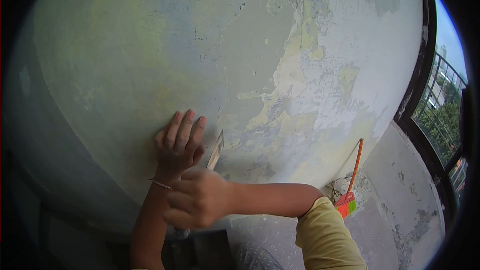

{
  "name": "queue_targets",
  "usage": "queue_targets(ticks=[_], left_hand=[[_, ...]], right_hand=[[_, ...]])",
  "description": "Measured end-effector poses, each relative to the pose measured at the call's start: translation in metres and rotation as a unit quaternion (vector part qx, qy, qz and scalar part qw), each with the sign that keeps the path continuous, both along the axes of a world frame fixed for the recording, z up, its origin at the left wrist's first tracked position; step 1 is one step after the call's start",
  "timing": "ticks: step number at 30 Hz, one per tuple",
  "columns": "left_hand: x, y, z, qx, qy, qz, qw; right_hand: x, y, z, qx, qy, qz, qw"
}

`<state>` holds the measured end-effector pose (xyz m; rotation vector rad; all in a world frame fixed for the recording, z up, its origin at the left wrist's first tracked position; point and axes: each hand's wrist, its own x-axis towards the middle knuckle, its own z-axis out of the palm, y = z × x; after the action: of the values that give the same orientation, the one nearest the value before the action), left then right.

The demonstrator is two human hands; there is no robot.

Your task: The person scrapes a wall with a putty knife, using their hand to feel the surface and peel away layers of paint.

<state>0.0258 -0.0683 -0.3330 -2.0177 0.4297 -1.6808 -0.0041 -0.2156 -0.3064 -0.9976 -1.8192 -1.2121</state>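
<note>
My right hand (pixel 200 199) is closed in a fist round the handle of a scraper (pixel 217 151). The narrow-looking blade, seen nearly edge-on, points up at the wall (pixel 260 45); whether its tip touches cannot be told. Most of the handle is hidden by the fingers. Left of the blade, my left hand (pixel 181 142) lies against the wall with its fingers stretched upward, holding nothing. A thin bracelet (pixel 161 184) circles that wrist. Around the blade the wall surface is patchy, with peeled paint in green, yellow and white.
A small broom (pixel 346 204) with an orange striped handle leans in the corner at the right, beside loose debris (pixel 339 186). A dark-framed window (pixel 422 87) borders the wall on the right. Below my hands is a dark object (pixel 210 250) I cannot make out.
</note>
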Motion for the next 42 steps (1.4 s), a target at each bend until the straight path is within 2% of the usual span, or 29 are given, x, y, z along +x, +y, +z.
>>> queue_targets(ticks=[3,9,12,14,19,21,22,27,30,33,36,39,42], left_hand=[[-0.001,-0.003,0.002,-0.012,-0.017,0.037,0.999],[0.005,0.007,-0.006,-0.021,-0.014,-0.015,1.0],[0.01,0.012,-0.006,-0.001,-0.07,0.009,0.998],[0.005,0.006,-0.005,-0.043,-0.033,-0.038,0.998],[0.009,0.01,-0.013,-0.062,-0.048,-0.028,0.997],[0.008,0.01,-0.015,-0.081,-0.067,-0.021,0.994],[0.006,0.009,-0.013,-0.079,-0.059,-0.021,0.995],[0.007,0.012,-0.015,-0.081,-0.039,-0.021,0.996],[0.01,0.016,-0.015,-0.057,-0.067,-0.001,0.996],[0.007,0.008,-0.011,-0.082,-0.048,-0.029,0.995],[0.006,0.008,-0.012,-0.08,-0.043,-0.026,0.996],[0.009,0.007,-0.011,-0.087,-0.068,0.0,0.994],[0.01,0.008,-0.009,-0.086,-0.07,-0.013,0.994]], right_hand=[[0.026,0.016,-0.012,-0.027,-0.025,-0.051,0.998],[-0.025,-0.013,-0.004,-0.017,-0.068,-0.006,0.998],[-0.02,-0.022,-0.007,-0.03,-0.056,-0.028,0.998],[-0.008,-0.025,-0.004,-0.043,-0.064,-0.038,0.996],[0.006,-0.006,-0.013,-0.068,-0.075,-0.008,0.995],[0.039,0.004,-0.017,-0.029,-0.075,-0.137,0.987],[0.023,0.001,-0.023,-0.043,-0.051,-0.085,0.994],[0.014,-0.016,-0.015,-0.045,-0.044,-0.079,0.995],[0.01,-0.023,-0.011,-0.047,-0.036,-0.074,0.996],[0.015,-0.026,0.0,-0.05,-0.045,-0.072,0.995],[0.011,-0.02,0.002,-0.072,-0.051,0.0,0.996],[0.026,-0.012,0.002,-0.079,-0.025,-0.052,0.995],[-0.008,-0.03,0.003,-0.091,-0.042,-0.024,0.995]])
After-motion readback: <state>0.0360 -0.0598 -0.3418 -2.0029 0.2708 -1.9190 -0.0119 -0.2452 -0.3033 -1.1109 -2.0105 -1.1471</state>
